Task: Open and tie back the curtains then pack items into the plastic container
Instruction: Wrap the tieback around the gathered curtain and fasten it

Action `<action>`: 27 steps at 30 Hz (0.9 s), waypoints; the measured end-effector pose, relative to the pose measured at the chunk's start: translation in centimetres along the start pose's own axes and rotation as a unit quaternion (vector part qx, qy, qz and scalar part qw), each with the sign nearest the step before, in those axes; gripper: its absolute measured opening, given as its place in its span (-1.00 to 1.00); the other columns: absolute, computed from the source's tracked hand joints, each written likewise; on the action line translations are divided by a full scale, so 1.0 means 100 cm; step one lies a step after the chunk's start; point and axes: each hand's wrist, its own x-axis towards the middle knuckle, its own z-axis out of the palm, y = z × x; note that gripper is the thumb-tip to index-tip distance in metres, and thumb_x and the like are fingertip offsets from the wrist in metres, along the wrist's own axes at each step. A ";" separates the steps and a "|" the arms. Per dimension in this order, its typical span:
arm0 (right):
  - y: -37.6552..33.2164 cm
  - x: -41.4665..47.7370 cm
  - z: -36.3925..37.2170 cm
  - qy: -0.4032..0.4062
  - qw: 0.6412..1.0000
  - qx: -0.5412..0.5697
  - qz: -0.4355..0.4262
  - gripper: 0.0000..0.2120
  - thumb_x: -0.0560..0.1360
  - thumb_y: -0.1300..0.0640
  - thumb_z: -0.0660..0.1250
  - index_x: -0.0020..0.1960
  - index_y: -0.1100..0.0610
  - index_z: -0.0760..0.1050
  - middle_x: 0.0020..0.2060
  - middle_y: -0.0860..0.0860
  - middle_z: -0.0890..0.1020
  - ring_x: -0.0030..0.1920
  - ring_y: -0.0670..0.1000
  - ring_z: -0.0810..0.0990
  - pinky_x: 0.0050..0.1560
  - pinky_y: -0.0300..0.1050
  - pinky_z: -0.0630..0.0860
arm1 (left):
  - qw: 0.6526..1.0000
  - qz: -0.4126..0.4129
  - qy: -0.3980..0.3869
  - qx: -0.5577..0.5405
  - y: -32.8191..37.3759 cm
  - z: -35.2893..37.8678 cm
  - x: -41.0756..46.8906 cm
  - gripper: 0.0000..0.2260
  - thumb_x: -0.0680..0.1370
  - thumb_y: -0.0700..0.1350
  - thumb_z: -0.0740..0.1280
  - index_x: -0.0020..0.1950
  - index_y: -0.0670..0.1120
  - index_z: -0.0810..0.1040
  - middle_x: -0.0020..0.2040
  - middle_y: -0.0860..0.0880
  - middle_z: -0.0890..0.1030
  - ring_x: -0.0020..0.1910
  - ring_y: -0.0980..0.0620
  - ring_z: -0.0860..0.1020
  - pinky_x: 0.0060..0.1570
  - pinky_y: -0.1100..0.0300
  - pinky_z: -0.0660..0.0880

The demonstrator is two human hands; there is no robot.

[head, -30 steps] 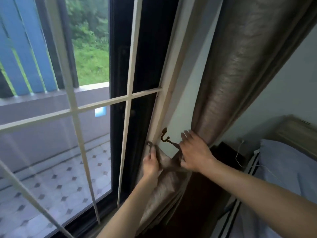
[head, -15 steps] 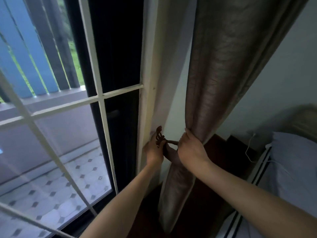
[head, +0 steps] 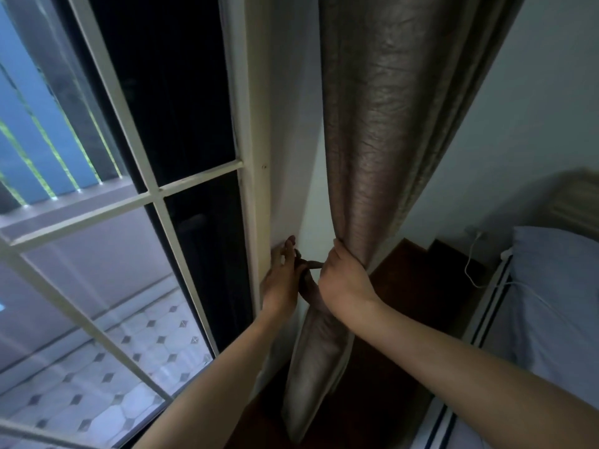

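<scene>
A brown, shiny curtain [head: 382, 131] hangs gathered into a bunch beside the cream window frame [head: 256, 176]. My right hand [head: 343, 280] grips the bunched curtain at its narrowest part. My left hand [head: 282, 280] is at the frame's edge and pinches the thin dark tie-back [head: 309, 264], which runs across to the curtain. The wall hook is hidden behind my left fingers. No plastic container is in view.
A white-barred window [head: 136, 196] fills the left, with a tiled balcony outside. Right of the curtain stands a dark wooden bedside cabinet [head: 431, 286] with a white cable [head: 473, 254], and a bed with a grey-blue pillow [head: 551, 286] at the far right.
The view has swung right and closer. My left hand rose from the loose fabric to the hook on the frame. The curtain now hangs tighter and narrower under my right hand.
</scene>
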 end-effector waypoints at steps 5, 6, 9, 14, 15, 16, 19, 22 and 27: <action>-0.002 -0.003 -0.001 0.019 1.000 0.023 0.003 -0.77 0.54 0.03 0.29 -0.05 0.18 0.61 -0.03 0.11 0.65 0.13 0.18 0.51 0.47 0.23 0.00 | 0.999 -0.005 -0.039 -0.024 0.000 -0.004 -0.002 -0.63 0.66 0.01 0.11 0.48 0.07 0.30 0.44 0.11 0.36 0.35 0.19 0.38 0.10 0.58 0.17; -0.002 -0.004 -0.002 0.018 1.000 0.023 0.005 -0.78 0.54 0.03 0.30 -0.05 0.17 0.61 -0.03 0.11 0.65 0.13 0.18 0.51 0.47 0.23 0.01 | 0.999 -0.002 -0.045 -0.019 0.000 -0.005 -0.003 -0.65 0.66 -0.02 0.12 0.45 0.00 0.36 0.44 0.07 0.37 0.39 0.13 0.35 0.10 0.63 0.11; -0.003 -0.006 -0.004 0.015 1.000 0.021 0.004 -0.78 0.53 0.03 0.31 -0.03 0.18 0.60 -0.03 0.11 0.65 0.12 0.19 0.51 0.47 0.24 0.03 | 0.999 0.001 -0.026 -0.030 -0.001 -0.005 -0.006 -0.68 0.65 -0.14 0.17 0.41 -0.07 0.42 0.45 0.05 0.38 0.42 0.10 0.32 0.17 0.67 0.06; -0.003 -0.009 -0.007 0.034 0.999 0.019 0.006 -0.75 0.54 0.04 0.30 0.05 0.21 0.59 -0.01 0.12 0.64 0.14 0.19 0.51 0.47 0.21 0.04 | 0.999 0.025 -0.015 -0.026 0.001 -0.005 -0.005 -0.67 0.62 -0.12 0.24 0.39 -0.10 0.44 0.42 -0.02 0.42 0.35 0.00 0.44 0.36 0.15 0.32; -0.003 -0.009 -0.007 0.038 0.999 0.019 0.005 -0.74 0.55 0.05 0.28 0.08 0.22 0.58 0.01 0.12 0.64 0.16 0.19 0.50 0.47 0.21 0.03 | 0.999 0.032 -0.018 -0.020 0.003 -0.006 -0.004 -0.67 0.62 -0.11 0.24 0.39 -0.09 0.44 0.42 -0.02 0.42 0.37 0.00 0.41 0.34 0.18 0.31; -0.002 -0.010 -0.007 0.042 0.999 0.019 0.005 -0.73 0.56 0.05 0.26 0.10 0.23 0.57 0.03 0.12 0.64 0.17 0.20 0.50 0.47 0.21 0.02 | 0.999 0.043 -0.019 -0.003 0.003 -0.008 -0.003 -0.68 0.63 -0.09 0.22 0.38 -0.08 0.45 0.43 0.00 0.42 0.39 0.01 0.38 0.29 0.24 0.30; 0.000 -0.011 -0.008 0.047 0.999 0.019 0.000 -0.72 0.57 0.06 0.25 0.12 0.23 0.55 0.04 0.13 0.63 0.18 0.20 0.49 0.49 0.21 0.02 | 0.996 0.072 -0.025 0.052 0.006 -0.009 -0.001 -0.70 0.65 -0.11 0.16 0.37 -0.08 0.43 0.45 0.01 0.37 0.46 0.03 0.27 0.16 0.29 0.23; 0.000 -0.012 -0.009 0.045 0.999 0.021 -0.003 -0.75 0.57 0.08 0.24 0.10 0.23 0.55 0.04 0.13 0.63 0.19 0.20 0.49 0.49 0.22 0.03 | 0.992 0.082 -0.029 0.093 0.006 -0.008 -0.003 -0.68 0.65 -0.15 0.17 0.40 -0.09 0.37 0.52 -0.01 0.25 0.48 0.02 0.22 0.23 0.20 0.32; 0.003 -0.012 -0.008 0.041 0.999 0.014 -0.002 -0.75 0.58 0.08 0.24 0.11 0.23 0.56 0.08 0.14 0.62 0.22 0.22 0.47 0.49 0.23 0.03 | 0.984 0.086 -0.062 0.145 -0.001 -0.007 0.002 -0.74 0.64 -0.09 0.20 0.33 -0.06 0.39 0.42 0.00 0.36 0.35 0.01 0.39 0.15 0.17 0.42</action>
